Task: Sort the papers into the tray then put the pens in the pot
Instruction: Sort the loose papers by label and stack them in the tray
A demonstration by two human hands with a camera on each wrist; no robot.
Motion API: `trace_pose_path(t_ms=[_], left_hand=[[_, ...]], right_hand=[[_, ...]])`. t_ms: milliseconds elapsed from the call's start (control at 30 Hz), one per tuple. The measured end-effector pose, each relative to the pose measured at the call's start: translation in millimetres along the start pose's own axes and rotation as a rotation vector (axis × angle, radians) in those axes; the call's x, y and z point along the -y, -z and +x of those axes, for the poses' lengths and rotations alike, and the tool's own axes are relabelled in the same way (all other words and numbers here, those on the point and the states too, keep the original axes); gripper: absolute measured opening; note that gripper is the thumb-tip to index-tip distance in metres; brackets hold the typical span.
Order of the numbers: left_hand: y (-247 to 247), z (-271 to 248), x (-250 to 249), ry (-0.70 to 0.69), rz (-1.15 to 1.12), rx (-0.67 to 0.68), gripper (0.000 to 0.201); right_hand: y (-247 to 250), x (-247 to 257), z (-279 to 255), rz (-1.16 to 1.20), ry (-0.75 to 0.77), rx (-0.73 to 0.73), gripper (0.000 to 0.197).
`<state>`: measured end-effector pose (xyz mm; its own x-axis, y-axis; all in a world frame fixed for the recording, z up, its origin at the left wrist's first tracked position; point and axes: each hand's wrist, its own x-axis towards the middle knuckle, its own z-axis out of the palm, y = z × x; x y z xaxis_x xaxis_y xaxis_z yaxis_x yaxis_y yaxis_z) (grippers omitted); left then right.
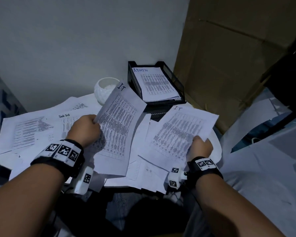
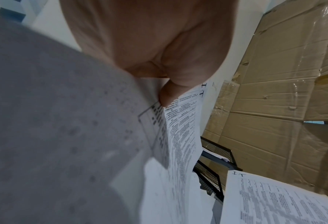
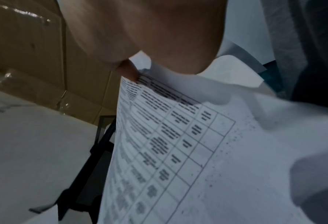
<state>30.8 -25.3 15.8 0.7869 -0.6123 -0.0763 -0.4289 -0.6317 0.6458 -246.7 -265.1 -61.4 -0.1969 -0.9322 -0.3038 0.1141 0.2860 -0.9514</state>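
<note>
While each of my hands holds an I.T sheet, the paper-sorting step is still in hand.

My left hand (image 1: pixel 85 130) pinches the left edge of one sheet headed I.T (image 1: pixel 117 127), lifting it tilted off the loose papers (image 1: pixel 29 132) spread over the table (image 1: pixel 218 147); my right hand (image 1: pixel 201 147) pinches the near edge of a second I.T sheet (image 1: pixel 179 132), which lies lower on the right. The black mesh tray (image 1: pixel 177 82) stands at the far right, its top level already holding a stack headed ADMIN (image 1: pixel 154 84). The white pot (image 1: pixel 106 90) sits far, left of the tray, and I see no pens. I judge the next move is to bring the two I.T sheets together and slide them into a lower level of the tray, clear of the ADMIN stack; many papers remain to sort.
</note>
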Motion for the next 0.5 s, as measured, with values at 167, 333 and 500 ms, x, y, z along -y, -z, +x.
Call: trace_pose_path(t_ms=[167, 333, 500], left_hand=[[7.9, -4.2, -1.5, 0.006, -0.035, -0.013, 0.026], [9.1, -7.4, -5.9, 0.006, -0.258, 0.054, 0.023], [-2.5, -15.7, -15.6, 0.018, -0.481, 0.172, 0.026]], right_hand=[[-3.2, 9.1, -0.9, -0.008, -0.094, 0.062, 0.01], [-14.9, 16.4, -31.8, -0.068, -0.246, 0.304, 0.008], [-32.8, 3.1, -64.3, -0.071, -0.36, 0.537, 0.027]])
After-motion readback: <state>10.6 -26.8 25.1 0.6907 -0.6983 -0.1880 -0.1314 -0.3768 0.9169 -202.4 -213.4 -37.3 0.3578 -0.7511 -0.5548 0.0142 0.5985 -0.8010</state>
